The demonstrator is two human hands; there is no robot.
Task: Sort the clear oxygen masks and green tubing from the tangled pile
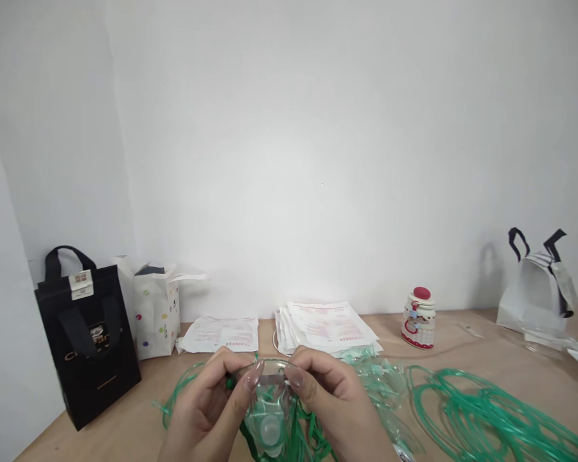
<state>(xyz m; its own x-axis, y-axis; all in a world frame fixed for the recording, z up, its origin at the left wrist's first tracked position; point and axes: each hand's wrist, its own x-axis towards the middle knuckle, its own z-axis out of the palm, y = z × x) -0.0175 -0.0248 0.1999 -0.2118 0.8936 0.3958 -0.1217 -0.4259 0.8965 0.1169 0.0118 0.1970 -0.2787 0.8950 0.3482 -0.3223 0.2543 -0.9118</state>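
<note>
In the head view, your left hand (207, 404) and right hand (337, 401) are both closed in a pinch on the clear oxygen mask (268, 410), which sits at 6 o'clock in the frame, just above the wooden table (486, 359). The thumbs meet along the mask's upper rim and the remaining fingers curl behind it. Green tubing (467, 417) lies in loose coils from 4 to 5 o'clock, and a further loop shows at 7 o'clock beside the left wrist; some strands run under the mask, but whether they are joined to it cannot be told. To work the rim well, keep the pinch on the stiffer edge, not on the soft dome, so that the shell does not buckle. Apply even pressure from both thumbs, and hold the mask clear of the coils so nothing snags. A stack of printed pouches (327, 328) lies at 12 o'clock from the hands, touching the table, with a single pouch (221, 333) near it at 11 o'clock. A black bag (87, 340) and a dotted bag (157, 314) stand at 9 to 10 o'clock, a small jar (418, 317) at 2 o'clock, and a white bag (537, 295) at 3 o'clock.
</note>
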